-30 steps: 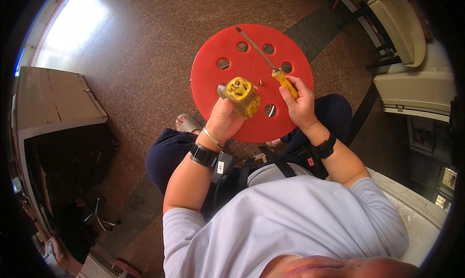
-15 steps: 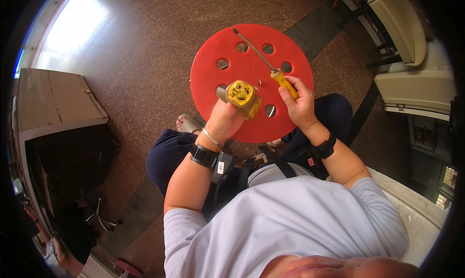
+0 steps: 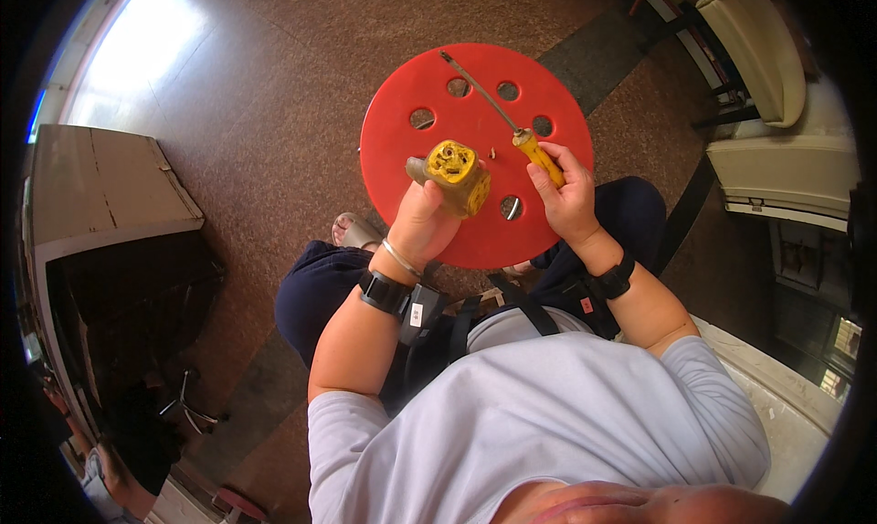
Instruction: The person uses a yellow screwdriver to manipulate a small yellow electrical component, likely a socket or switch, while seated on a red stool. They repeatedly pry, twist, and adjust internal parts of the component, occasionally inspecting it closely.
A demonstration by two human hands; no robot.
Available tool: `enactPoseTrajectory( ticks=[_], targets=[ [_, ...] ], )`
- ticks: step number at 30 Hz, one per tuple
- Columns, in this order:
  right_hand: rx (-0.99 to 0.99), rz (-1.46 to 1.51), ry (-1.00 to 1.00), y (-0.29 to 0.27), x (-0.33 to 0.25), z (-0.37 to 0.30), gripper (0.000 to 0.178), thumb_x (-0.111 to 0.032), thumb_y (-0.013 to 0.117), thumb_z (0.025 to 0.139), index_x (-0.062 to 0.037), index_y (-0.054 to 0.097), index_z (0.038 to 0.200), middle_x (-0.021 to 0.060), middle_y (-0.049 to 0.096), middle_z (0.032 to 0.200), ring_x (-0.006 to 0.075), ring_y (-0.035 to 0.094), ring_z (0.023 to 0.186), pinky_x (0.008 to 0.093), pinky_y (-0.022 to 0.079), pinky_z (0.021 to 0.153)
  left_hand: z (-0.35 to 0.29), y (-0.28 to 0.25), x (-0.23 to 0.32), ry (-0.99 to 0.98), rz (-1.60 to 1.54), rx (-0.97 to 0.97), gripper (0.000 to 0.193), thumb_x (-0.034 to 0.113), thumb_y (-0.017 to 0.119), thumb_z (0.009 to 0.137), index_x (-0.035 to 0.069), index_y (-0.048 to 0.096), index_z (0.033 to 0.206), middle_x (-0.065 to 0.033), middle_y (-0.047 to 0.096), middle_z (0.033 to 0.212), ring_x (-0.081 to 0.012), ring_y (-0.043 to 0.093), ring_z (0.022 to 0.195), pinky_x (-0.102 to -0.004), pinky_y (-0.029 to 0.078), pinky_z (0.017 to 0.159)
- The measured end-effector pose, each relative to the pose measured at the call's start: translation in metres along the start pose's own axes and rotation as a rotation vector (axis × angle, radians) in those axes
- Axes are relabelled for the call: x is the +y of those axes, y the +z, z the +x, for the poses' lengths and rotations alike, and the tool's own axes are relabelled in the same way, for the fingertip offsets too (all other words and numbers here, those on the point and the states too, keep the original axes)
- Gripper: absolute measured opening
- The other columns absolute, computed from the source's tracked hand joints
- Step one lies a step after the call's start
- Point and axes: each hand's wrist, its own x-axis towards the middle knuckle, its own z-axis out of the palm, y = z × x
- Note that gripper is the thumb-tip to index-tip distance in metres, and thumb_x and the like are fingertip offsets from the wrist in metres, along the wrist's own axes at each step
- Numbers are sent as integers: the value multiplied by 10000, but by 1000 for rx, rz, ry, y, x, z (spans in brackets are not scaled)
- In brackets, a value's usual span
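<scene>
My left hand [image 3: 427,222] is closed round a worn, blocky grey-brown piece with yellow faces [image 3: 453,163]. Its yellow faces show dark openings and slots, and I cannot make out its exact kind. A screwdriver [image 3: 537,157] with a yellow handle is gripped in my right hand [image 3: 574,200], its long metal shaft pointing up and to the left. Its tip is over the far part of the stool, apart from the block. Both hands are above a round red stool [image 3: 493,67] with several holes in its top. Between them a small pale bit [image 3: 492,153] lies on the stool.
At the left stands a worn beige cabinet [image 3: 110,181] with a dark open front. A cream padded chair [image 3: 754,49] is at the far right, near a cream box-shaped unit [image 3: 786,177]. My legs flank the stool on the brown speckled floor [image 3: 274,67].
The yellow-faced block has turned slightly in my left hand, showing its top and side at another angle. The screwdriver in my right hand is almost still.
</scene>
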Motion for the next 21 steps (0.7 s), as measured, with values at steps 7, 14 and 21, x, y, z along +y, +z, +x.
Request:
enactPoseTrajectory(
  ticks=[7,14,21],
  targets=[
    [-3,-10,7,0,2,-1,284,-174,656,902,25,593,1096,85,658,886,114,603,783,254,487,701,2,11,4,12,-20,108,686,388,824,730,82,478,1237,-48,576,1193,-187,545,1148,-357,444,976],
    [17,11,-2,2,3,-1,265,-162,667,884,11,597,1072,144,666,877,214,656,765,298,500,669,2,12,3,90,127,178,610,134,869,663,89,521,1161,-47,548,1189,-189,544,1127,-336,462,968],
    [18,-21,-15,2,4,-1,270,-161,674,877,12,598,1070,143,663,856,203,653,739,294,496,648,6,12,7,358,729,113,530,17,865,606,71,597,1060,-61,525,1166,-184,541,1098,-321,466,974]
  ],
)
